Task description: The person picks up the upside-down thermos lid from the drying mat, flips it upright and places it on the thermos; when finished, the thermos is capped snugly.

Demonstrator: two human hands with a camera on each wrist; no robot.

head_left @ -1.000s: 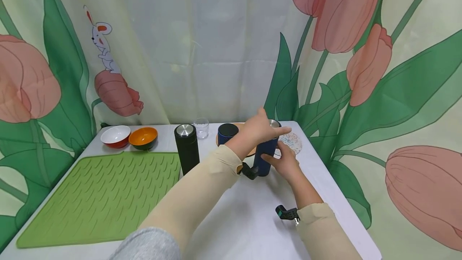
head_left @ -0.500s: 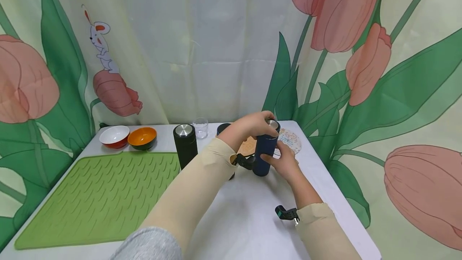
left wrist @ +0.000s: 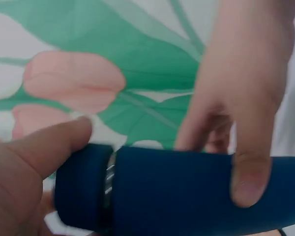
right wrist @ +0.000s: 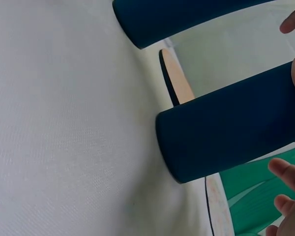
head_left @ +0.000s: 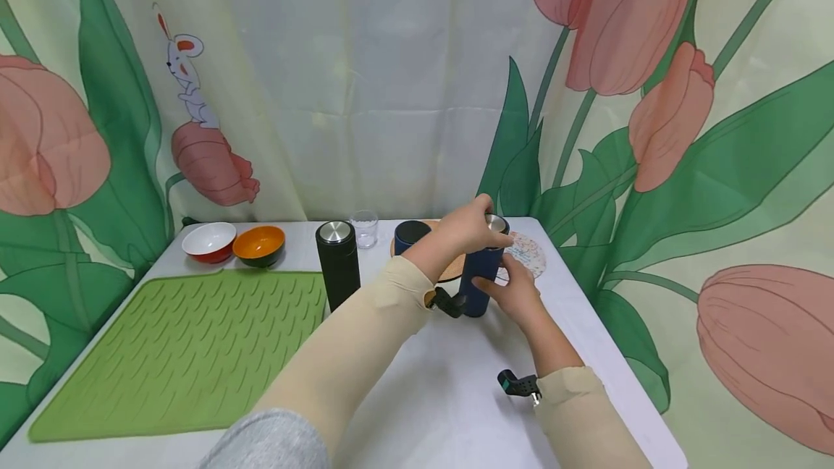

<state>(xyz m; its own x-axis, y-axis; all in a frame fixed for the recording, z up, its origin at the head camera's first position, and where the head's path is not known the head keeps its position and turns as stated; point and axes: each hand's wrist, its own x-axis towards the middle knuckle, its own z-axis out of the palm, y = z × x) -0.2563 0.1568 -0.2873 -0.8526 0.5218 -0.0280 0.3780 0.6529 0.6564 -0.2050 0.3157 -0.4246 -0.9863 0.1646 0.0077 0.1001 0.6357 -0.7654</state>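
A dark blue thermos point(head_left: 481, 282) stands near the right side of the table. My left hand point(head_left: 464, 228) reaches over it from the left and grips its lid point(left wrist: 82, 189), thumb on the near side in the left wrist view. Silver threads point(left wrist: 109, 179) show in a narrow gap between lid and body. Lower down, my right hand point(head_left: 519, 294) holds the thermos body, its thumb point(left wrist: 250, 184) pressed across the front and fingers behind. The lid's top is steel-coloured in the head view. Beside it, a second blue thermos point(head_left: 410, 234) is partly hidden by my left arm.
A black thermos point(head_left: 339, 266) and a clear glass point(head_left: 365, 229) stand left of my arm. White-and-red point(head_left: 210, 241) and orange point(head_left: 259, 243) bowls sit at the back left behind a green mat point(head_left: 195, 353). A wooden round point(head_left: 452, 271) and a patterned round mat point(head_left: 529, 255) lie behind the thermoses.
My left hand's spread fingers closed round the lid and turned with it; now the hand has rotated back and its fingers extend further past the lid. The right hand keeps its hold.
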